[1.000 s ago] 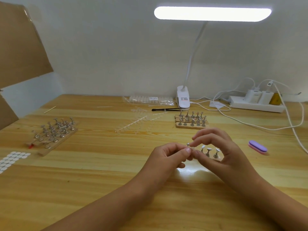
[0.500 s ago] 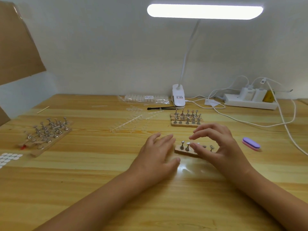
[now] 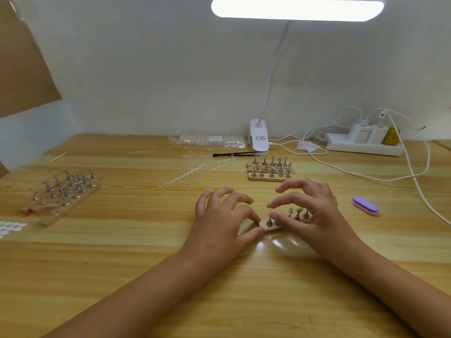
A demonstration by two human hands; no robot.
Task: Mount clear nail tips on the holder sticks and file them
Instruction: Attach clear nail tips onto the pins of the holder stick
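Observation:
A small wooden holder strip with several metal holder sticks lies on the table in front of me. My left hand pinches the strip's left end between thumb and index finger. My right hand arches over the sticks with its thumb against the strip's front edge; its index and middle fingers hover in the air. Whether its far fingers touch the strip is hidden. Clear nail tips on sprues lie behind my left hand. A purple and pink file block sits right of my right hand.
Stacked strips of holder sticks stand behind my hands, and more holders lie at the left. Far back are a bag of tips, a black brush, a lamp clamp and a power strip with cables. White adhesive dots lie at the left edge.
A second ago both hands held a holder stick raised above the strip. The stick went down onto the strip, my left hand lay flat, and now it pinches the strip's left end.

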